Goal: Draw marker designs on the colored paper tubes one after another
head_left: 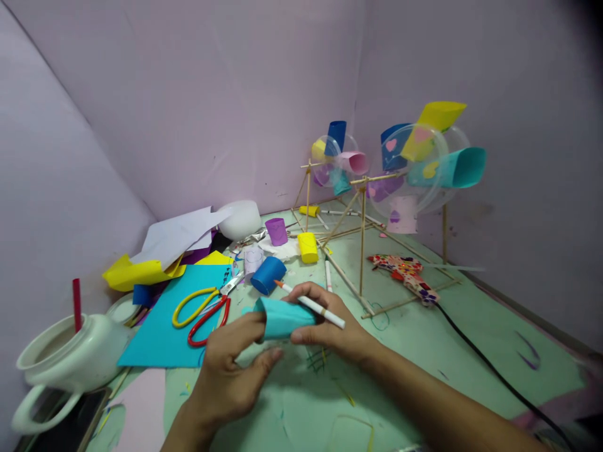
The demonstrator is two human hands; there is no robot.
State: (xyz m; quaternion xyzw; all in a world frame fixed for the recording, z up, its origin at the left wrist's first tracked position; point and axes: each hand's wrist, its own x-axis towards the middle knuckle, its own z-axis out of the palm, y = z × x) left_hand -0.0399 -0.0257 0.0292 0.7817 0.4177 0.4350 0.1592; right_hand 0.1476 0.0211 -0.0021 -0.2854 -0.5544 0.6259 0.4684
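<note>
A small turquoise paper tube (286, 320) is held between both hands above the green tabletop. My left hand (238, 364) has its fingers inside the tube's left opening, with the thumb below it. My right hand (332, 320) grips the tube's right end and also holds a white marker with an orange tip (325, 312) that lies across the tube, tip pointing up and left. Just beyond the hands lie a blue paper tube (268, 275), a yellow one (308, 247) and a purple one (276, 231). Scissors with red and yellow handles (207, 307) rest on turquoise paper (160, 333).
Two stick-framed wheels with coloured paper cups (417, 150) stand at the back right. A patterned glue gun (407, 276) lies beside them, its black cord running to the lower right. A white teapot (80, 351) and piled paper (176, 232) are at left.
</note>
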